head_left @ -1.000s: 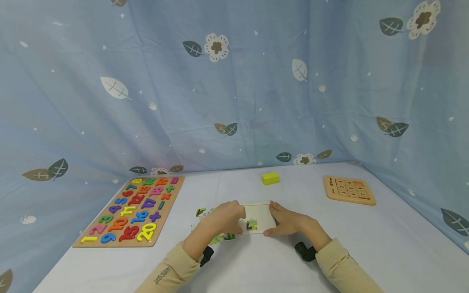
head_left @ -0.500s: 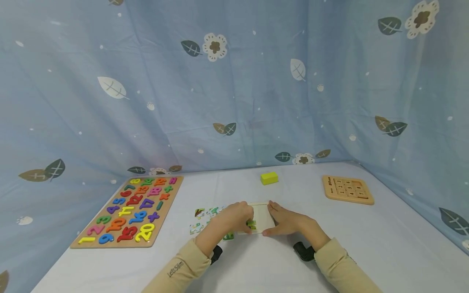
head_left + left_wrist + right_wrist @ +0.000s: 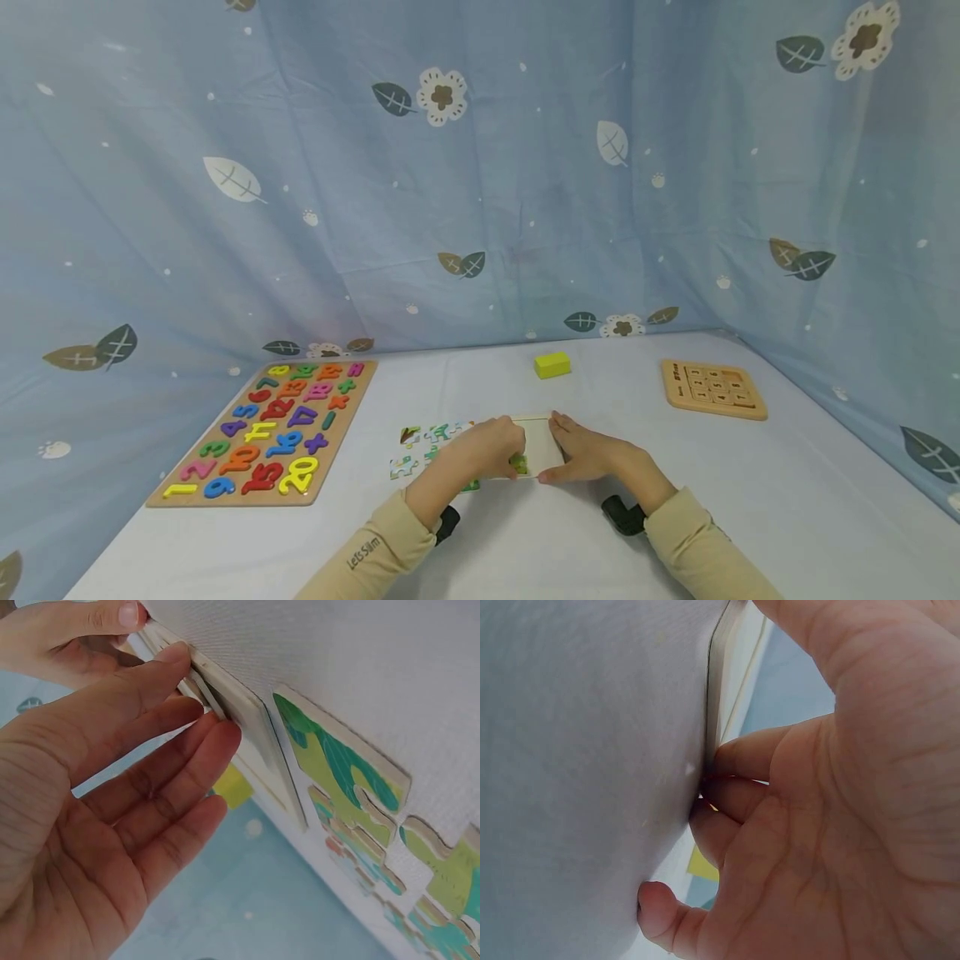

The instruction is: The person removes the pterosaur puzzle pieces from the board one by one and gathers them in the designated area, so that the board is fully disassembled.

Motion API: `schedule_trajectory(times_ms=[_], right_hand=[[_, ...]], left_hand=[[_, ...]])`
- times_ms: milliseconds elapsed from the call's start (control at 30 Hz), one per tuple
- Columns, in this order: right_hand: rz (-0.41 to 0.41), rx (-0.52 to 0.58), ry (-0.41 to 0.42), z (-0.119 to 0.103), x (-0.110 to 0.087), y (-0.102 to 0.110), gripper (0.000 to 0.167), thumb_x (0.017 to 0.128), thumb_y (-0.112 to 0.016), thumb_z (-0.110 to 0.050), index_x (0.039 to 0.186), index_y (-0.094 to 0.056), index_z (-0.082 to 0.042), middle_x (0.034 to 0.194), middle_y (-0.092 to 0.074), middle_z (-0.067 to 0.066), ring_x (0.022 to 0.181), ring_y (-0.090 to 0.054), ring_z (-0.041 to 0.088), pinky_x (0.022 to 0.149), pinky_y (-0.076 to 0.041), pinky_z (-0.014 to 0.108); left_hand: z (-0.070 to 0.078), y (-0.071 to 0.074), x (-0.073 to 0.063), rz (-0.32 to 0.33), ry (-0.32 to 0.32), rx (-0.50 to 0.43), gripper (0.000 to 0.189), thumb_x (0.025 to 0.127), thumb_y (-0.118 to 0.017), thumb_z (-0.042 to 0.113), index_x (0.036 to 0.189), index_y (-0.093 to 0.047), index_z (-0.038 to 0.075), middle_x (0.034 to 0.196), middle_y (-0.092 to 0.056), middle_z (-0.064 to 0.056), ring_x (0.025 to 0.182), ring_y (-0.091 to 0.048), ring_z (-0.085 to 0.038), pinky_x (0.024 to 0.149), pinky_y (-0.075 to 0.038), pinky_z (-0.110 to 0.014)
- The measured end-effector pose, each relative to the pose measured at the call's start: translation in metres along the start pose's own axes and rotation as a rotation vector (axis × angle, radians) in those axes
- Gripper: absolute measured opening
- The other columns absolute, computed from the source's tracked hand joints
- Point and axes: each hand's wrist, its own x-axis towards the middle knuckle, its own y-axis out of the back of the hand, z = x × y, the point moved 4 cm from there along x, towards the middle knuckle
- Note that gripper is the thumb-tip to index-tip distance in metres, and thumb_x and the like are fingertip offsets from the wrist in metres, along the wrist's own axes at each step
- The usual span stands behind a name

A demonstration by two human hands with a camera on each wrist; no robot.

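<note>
A shallow pale puzzle tray (image 3: 542,446) lies flat on the table between both hands. My left hand (image 3: 487,446) reaches over its left part and pinches a green jigsaw piece (image 3: 521,465) low inside it. The left wrist view shows this piece (image 3: 210,694) edge-on, slightly tilted, between thumb and fingers. My right hand (image 3: 592,454) grips the tray's right side, thumb at the near edge and fingers at the far edge. Several loose jigsaw pieces (image 3: 405,467) lie left of the tray, partly hidden by the left hand and forearm.
A number board (image 3: 262,433) with colourful digits lies at the left. Behind the tray sits a yellow block (image 3: 552,365). A wooden sliding number puzzle (image 3: 715,389) lies at the back right. A patterned blue curtain (image 3: 480,167) hangs beyond the table's far edge.
My left hand has shifted right over the tray, now covering part of the green piece and uncovering more loose pieces at the left. The right hand keeps its hold on the tray.
</note>
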Motion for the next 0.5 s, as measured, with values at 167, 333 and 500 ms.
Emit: schedule_trajectory(times_ms=[167, 333, 500], right_hand=[[-0.002, 0.005, 0.001, -0.0001, -0.0001, 0.0000, 0.101, 0.085, -0.068, -0.049, 0.148, -0.018, 0.012, 0.158, -0.011, 0.026, 0.147, -0.014, 0.039, 0.116, -0.022, 0.052], [-0.001, 0.008, 0.002, -0.0001, 0.0002, 0.0001, 0.101, 0.084, -0.069, -0.048, 0.148, -0.018, 0.011, 0.158, -0.011, 0.026, 0.147, -0.014, 0.039, 0.116, -0.022, 0.053], [0.004, 0.007, 0.005, -0.0002, 0.0006, 0.0004, 0.101, 0.084, -0.069, -0.048, 0.148, -0.018, 0.011, 0.158, -0.012, 0.026, 0.147, -0.014, 0.040, 0.115, -0.022, 0.054]], left_hand=[[-0.0011, -0.0010, -0.0003, 0.000, -0.001, -0.038, 0.022, 0.077, -0.081, 0.020, 0.064, -0.065, 0.013, 0.051, -0.045, 0.011, 0.048, -0.029, 0.000, 0.046, -0.025, -0.013], [-0.0021, -0.0033, 0.0003, 0.009, -0.007, -0.024, 0.010, 0.076, -0.081, 0.021, 0.082, -0.077, 0.014, 0.069, -0.068, 0.011, 0.052, -0.036, 0.002, 0.050, -0.031, -0.011], [-0.0016, -0.0025, -0.0013, 0.024, -0.016, -0.014, 0.016, 0.075, -0.082, 0.023, 0.089, -0.078, 0.015, 0.080, -0.073, 0.009, 0.055, -0.043, 0.003, 0.052, -0.036, -0.010]])
